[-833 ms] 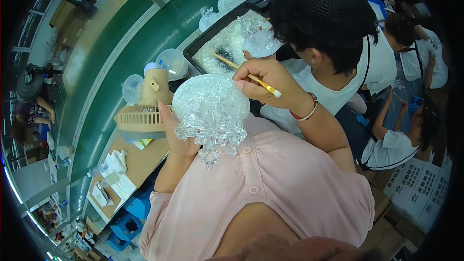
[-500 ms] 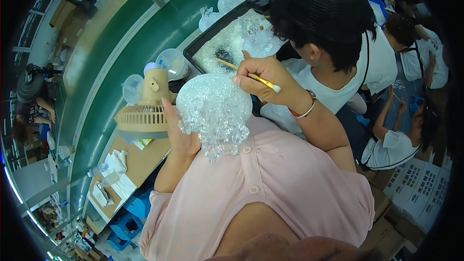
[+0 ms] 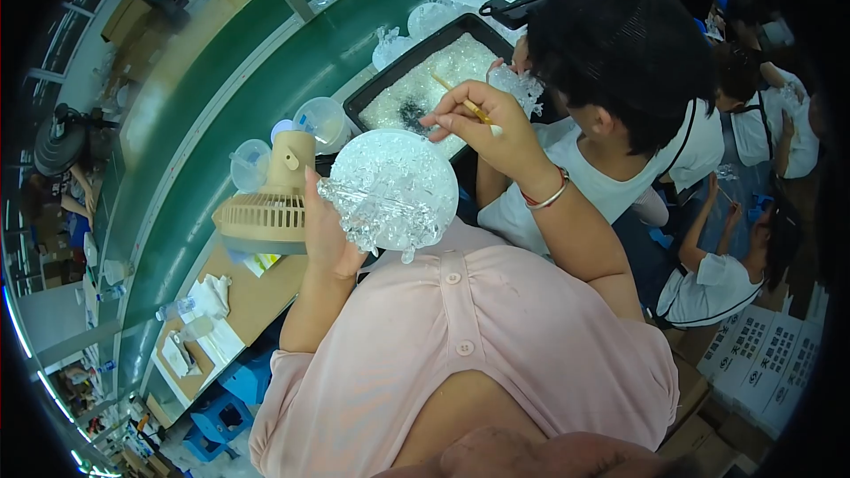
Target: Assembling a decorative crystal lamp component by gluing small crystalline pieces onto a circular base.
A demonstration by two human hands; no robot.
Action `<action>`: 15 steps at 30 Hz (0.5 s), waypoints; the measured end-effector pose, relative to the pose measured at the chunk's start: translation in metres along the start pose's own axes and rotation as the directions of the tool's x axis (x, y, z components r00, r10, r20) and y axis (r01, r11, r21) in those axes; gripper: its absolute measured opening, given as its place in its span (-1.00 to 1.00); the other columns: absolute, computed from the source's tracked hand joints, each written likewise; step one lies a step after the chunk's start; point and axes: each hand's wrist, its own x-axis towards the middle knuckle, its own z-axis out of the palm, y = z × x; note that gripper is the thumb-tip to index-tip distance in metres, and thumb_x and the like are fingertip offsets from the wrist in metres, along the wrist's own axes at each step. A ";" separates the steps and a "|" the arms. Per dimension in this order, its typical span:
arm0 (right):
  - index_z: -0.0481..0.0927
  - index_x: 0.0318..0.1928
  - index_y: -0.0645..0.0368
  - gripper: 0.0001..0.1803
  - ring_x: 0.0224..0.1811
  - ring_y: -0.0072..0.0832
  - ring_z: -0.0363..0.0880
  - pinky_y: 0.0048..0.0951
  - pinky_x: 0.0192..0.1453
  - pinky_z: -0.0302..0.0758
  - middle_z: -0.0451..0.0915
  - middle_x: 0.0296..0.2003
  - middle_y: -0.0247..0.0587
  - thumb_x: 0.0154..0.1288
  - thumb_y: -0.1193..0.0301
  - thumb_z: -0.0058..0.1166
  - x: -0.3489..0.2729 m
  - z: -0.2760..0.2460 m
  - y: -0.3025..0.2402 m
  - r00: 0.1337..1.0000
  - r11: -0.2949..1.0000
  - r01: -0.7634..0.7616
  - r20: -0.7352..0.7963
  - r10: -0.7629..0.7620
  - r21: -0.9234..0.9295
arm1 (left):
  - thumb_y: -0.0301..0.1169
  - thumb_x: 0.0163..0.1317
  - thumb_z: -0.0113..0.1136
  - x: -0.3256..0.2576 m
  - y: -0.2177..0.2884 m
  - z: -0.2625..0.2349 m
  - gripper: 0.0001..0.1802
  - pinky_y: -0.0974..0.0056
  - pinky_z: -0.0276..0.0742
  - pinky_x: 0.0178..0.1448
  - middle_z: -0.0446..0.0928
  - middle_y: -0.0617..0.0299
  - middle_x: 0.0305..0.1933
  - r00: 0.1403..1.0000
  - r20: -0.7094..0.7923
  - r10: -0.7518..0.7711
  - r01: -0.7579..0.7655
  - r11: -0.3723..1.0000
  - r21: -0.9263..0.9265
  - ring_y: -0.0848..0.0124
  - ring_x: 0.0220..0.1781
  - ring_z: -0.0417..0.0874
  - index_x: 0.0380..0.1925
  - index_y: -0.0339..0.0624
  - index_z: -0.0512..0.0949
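Fingers of my left hand (image 3: pixel 326 239) curl up around the clear crystal ball (image 3: pixel 390 188), gripping it from its 9 o'clock side, wrist bent, arm coming up from below. My right hand (image 3: pixel 485 124) sits at the ball's 1 o'clock, pinched shut on a thin yellow stick (image 3: pixel 462 103) that points to 10 o'clock toward the black tray (image 3: pixel 382 94). A beige fan (image 3: pixel 270 208) stands at the ball's 9 o'clock. Since the earlier picture, my right hand has lifted away from the ball top, while my left keeps holding.
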 end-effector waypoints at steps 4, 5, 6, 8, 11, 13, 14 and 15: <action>0.47 -0.22 0.33 -0.87 -0.40 -0.59 0.57 -0.63 -0.22 0.48 0.59 -0.33 -0.14 0.24 0.54 -0.03 -0.011 0.002 -0.020 0.993 0.994 -0.108 0.043 0.107 0.012 | 0.20 0.26 -0.41 0.000 0.003 0.000 -0.16 0.01 0.26 0.27 0.22 -0.13 0.23 0.992 0.122 -0.024 0.035 0.995 -0.089 0.04 0.23 0.30 0.22 -0.39 0.09; 0.48 -0.19 0.34 -0.84 -0.38 -0.60 0.56 -0.64 -0.22 0.48 0.59 -0.35 -0.18 0.24 0.52 -0.03 -0.014 0.003 -0.022 0.986 0.986 -0.165 0.042 0.164 0.023 | 0.20 0.27 -0.41 -0.001 0.002 0.001 -0.16 0.01 0.25 0.28 0.22 -0.13 0.23 0.995 0.102 -0.009 0.016 0.998 -0.066 0.05 0.24 0.30 0.22 -0.39 0.08; 0.48 -0.19 0.34 -0.84 -0.38 -0.60 0.56 -0.64 -0.22 0.48 0.59 -0.35 -0.18 0.24 0.52 -0.03 -0.017 0.005 -0.023 0.986 0.986 -0.163 0.042 0.162 0.022 | 0.20 0.27 -0.41 -0.001 0.002 0.002 -0.16 0.01 0.24 0.28 0.21 -0.13 0.24 0.997 0.082 0.006 -0.003 0.999 -0.043 0.05 0.25 0.29 0.22 -0.39 0.08; 0.48 -0.17 0.36 -0.81 -0.40 -0.71 0.49 -0.72 -0.27 0.40 0.54 -0.45 -0.32 0.25 0.50 -0.01 -0.023 0.007 -0.023 0.992 0.988 -0.102 0.090 0.092 0.114 | 0.20 0.27 -0.42 -0.002 0.002 0.003 -0.16 0.02 0.24 0.28 0.22 -0.13 0.23 0.992 0.121 0.019 -0.014 0.999 -0.048 0.06 0.24 0.29 0.22 -0.39 0.09; 0.48 -0.20 0.35 -0.83 -0.46 -0.80 0.37 -0.77 -0.37 0.28 0.48 -0.51 -0.43 0.24 0.49 0.00 -0.028 0.004 -0.017 0.983 0.994 -0.105 0.151 0.101 0.021 | 0.19 0.28 -0.43 -0.003 0.000 0.007 -0.17 0.05 0.25 0.27 0.25 -0.10 0.22 0.995 0.079 0.060 -0.064 0.997 0.046 0.08 0.24 0.31 0.21 -0.39 0.11; 0.48 -0.23 0.34 -0.84 -0.50 -0.81 0.31 -0.77 -0.41 0.22 0.44 -0.54 -0.46 0.24 0.49 0.01 -0.029 0.004 -0.019 0.984 0.994 -0.111 0.139 0.112 -0.010 | 0.18 0.28 -0.43 -0.003 -0.002 0.012 -0.18 0.07 0.26 0.27 0.26 -0.09 0.21 0.995 0.001 0.097 -0.096 0.984 0.148 0.10 0.23 0.32 0.20 -0.39 0.12; 0.49 -0.25 0.34 -0.86 -0.53 -0.83 0.25 -0.77 -0.45 0.15 0.40 -0.56 -0.50 0.23 0.49 0.01 -0.030 0.004 -0.021 0.984 0.992 -0.118 0.131 0.123 -0.040 | 0.17 0.28 -0.44 -0.002 -0.003 0.014 -0.19 0.08 0.26 0.27 0.27 -0.07 0.20 0.988 -0.068 0.139 -0.123 0.972 0.201 0.12 0.22 0.33 0.19 -0.39 0.14; 0.49 -0.25 0.34 -0.86 -0.53 -0.83 0.25 -0.77 -0.45 0.15 0.40 -0.56 -0.50 0.23 0.49 0.01 -0.030 0.004 -0.020 0.984 0.992 -0.118 0.130 0.122 -0.040 | 0.17 0.29 -0.44 -0.002 -0.004 0.016 -0.20 0.10 0.26 0.27 0.29 -0.05 0.19 0.974 -0.135 0.185 -0.146 0.956 0.256 0.14 0.22 0.33 0.18 -0.39 0.16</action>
